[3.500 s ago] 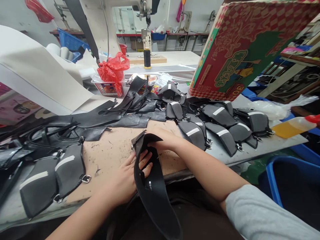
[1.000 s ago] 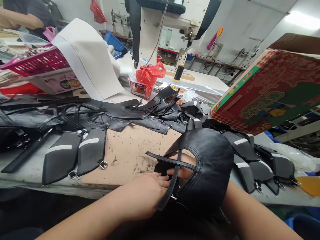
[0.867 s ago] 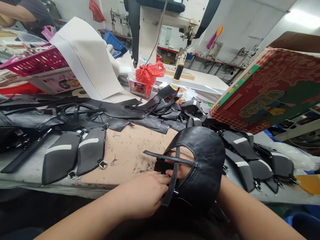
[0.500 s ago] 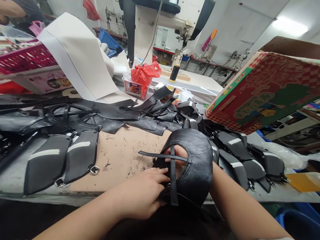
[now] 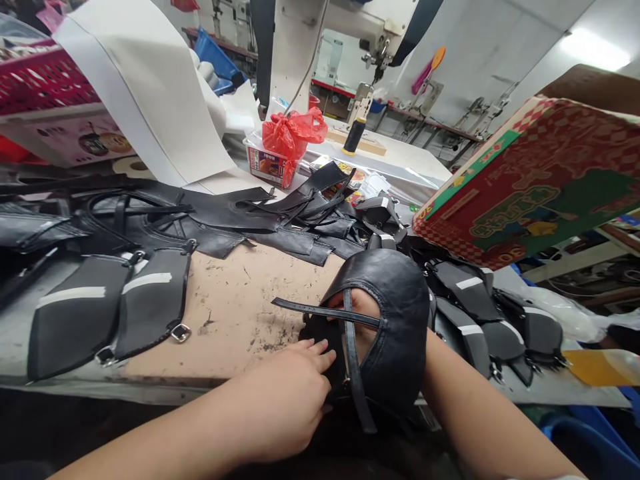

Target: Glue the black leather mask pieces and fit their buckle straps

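A curved black leather piece point(image 5: 400, 320) with a stitched oval opening and two thin crossing straps point(image 5: 325, 311) stands over the front edge of the board. My right hand point(image 5: 364, 305) is inside it, seen through the opening, with fingers bent against its inner side; the fingertips are partly hidden. At the piece's left edge, my left hand point(image 5: 295, 393) holds the dark material, fingers laid along it and thumb lower down. One strap sticks out to the left; the other hangs downward.
Black padded pieces with white strips and buckles lie left point(image 5: 153, 300) and right point(image 5: 470, 313). Black leather cutouts point(image 5: 225, 207) cover the back of the tan board point(image 5: 240, 293). Behind stand a red-bagged tub point(image 5: 270, 163), a thread spool point(image 5: 354, 135) and a printed carton point(image 5: 530, 193).
The hanging strap's lower end has swung right and down. The leather piece has turned slightly, while both hands keep nearly the same hold. My view has tilted down a little.
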`<state>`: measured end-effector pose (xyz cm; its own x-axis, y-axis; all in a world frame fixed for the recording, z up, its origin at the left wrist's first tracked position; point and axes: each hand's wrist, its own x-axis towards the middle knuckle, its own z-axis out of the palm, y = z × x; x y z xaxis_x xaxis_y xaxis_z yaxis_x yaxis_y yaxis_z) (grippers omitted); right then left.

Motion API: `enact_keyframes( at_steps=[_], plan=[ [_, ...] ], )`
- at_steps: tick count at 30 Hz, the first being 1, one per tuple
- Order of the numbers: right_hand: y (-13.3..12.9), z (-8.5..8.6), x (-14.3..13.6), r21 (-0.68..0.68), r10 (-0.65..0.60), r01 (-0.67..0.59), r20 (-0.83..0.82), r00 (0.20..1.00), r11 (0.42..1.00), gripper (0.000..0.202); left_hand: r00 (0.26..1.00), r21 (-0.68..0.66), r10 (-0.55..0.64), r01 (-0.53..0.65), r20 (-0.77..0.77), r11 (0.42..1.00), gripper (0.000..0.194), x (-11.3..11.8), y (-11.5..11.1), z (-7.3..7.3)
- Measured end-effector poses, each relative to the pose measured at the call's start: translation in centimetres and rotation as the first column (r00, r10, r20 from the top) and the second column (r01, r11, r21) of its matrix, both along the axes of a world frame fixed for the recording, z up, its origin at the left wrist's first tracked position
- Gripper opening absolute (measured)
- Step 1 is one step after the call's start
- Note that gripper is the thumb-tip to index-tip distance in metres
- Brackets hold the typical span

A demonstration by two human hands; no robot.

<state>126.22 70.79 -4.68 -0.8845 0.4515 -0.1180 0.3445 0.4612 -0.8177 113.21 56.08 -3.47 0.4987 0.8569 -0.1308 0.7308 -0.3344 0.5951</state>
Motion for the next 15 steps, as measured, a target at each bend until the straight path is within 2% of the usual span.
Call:
enact_keyframes(
  at_steps=[6, 11, 15],
  plan=[
    [0.1, -1.2, -0.1, -0.079, 0.002, 0.001, 0.037, 0.999, 0.997, 0.035, 0.997, -0.091, -0.001, -0.006, -0.074, 0.996, 0.031, 0.3, 0.1, 0.6],
    [0.0, -0.4, -0.1, 0.03, 0.027, -0.031, 0.122, 0.992, 0.999, 0.018, 1.0, 0.025, -0.011, 0.011, -0.01, 1.0, 0.022, -0.2, 0.4, 0.5],
    [0.2, 0.1, -0.1, 0.066, 0.069, -0.079, 0.139, 0.988, 0.995, 0.016, 1.0, 0.018, -0.005, 0.006, -0.02, 1.0, 0.025, -0.4, 0.3, 0.2]
  ],
)
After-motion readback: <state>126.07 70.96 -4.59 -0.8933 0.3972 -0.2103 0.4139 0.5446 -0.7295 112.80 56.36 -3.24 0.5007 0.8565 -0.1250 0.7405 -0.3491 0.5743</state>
